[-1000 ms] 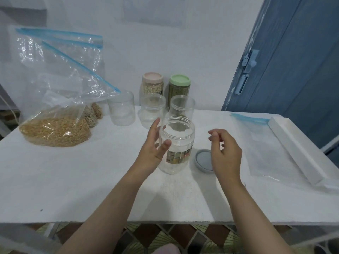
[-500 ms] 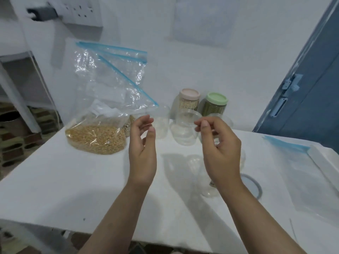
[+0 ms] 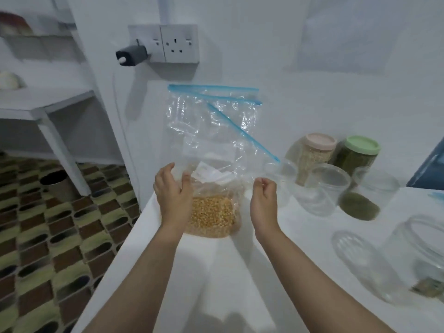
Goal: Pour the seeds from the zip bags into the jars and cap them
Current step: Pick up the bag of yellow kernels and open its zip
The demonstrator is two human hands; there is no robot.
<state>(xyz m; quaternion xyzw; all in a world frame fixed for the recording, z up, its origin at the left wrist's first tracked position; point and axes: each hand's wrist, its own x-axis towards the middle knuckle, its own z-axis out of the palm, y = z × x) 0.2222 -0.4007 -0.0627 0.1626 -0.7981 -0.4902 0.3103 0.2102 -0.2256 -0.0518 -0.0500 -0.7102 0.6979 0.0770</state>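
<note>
A clear zip bag (image 3: 211, 215) holding yellow seeds leans against the wall at the table's back left. More bags with blue zip strips (image 3: 211, 92) stand behind it. My left hand (image 3: 173, 195) is spread open at the bag's left side, thumb against the plastic. My right hand (image 3: 263, 200) hovers loosely curled by the bag's right side and holds nothing. A large open jar (image 3: 422, 255) stands empty at the right. Behind are two open clear jars (image 3: 326, 186) (image 3: 372, 188), a pink-lidded jar (image 3: 317, 141) and a green-lidded jar (image 3: 361, 145), both capped and filled.
The white table (image 3: 216, 284) ends just left of the bag, with patterned floor tiles (image 3: 60, 224) below. A wall socket with a plug (image 3: 179, 43) is above the bags. A white shelf (image 3: 48, 102) stands at the left.
My view has swung left. Both hands left the large open jar and moved to the bag of yellow seeds, one on each side of it.
</note>
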